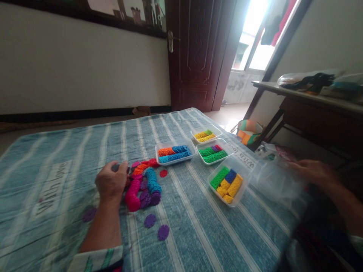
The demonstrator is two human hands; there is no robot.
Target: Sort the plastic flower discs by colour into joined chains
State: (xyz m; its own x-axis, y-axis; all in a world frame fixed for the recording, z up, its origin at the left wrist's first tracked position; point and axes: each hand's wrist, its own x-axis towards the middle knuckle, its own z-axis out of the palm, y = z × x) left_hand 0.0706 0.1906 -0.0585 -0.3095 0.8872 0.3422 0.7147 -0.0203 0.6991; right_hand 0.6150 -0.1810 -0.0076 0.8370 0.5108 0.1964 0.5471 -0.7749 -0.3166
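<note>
My left hand (111, 180) is closed at the left side of a pile of interlocking plastic discs, with a small dark thing (115, 167) at its fingers that I cannot make out. Beside it lie stacked pink discs (133, 194), blue discs (152, 180), orange discs (141, 167) and purple discs (145, 199). On the right, my right hand (307, 170) is smeared by motion. It grips the edge of a clear plastic container (276, 179), also blurred, whose contents, if any, I cannot see.
Clear tubs of coloured disc stacks stand on the striped bed cover (184, 234): an orange-and-blue tub (159, 160), a yellow tub (218, 133), a green tub (229, 155) and a mixed tub (245, 173). Loose purple discs (163, 232) lie in front. A desk (272, 88) stands right.
</note>
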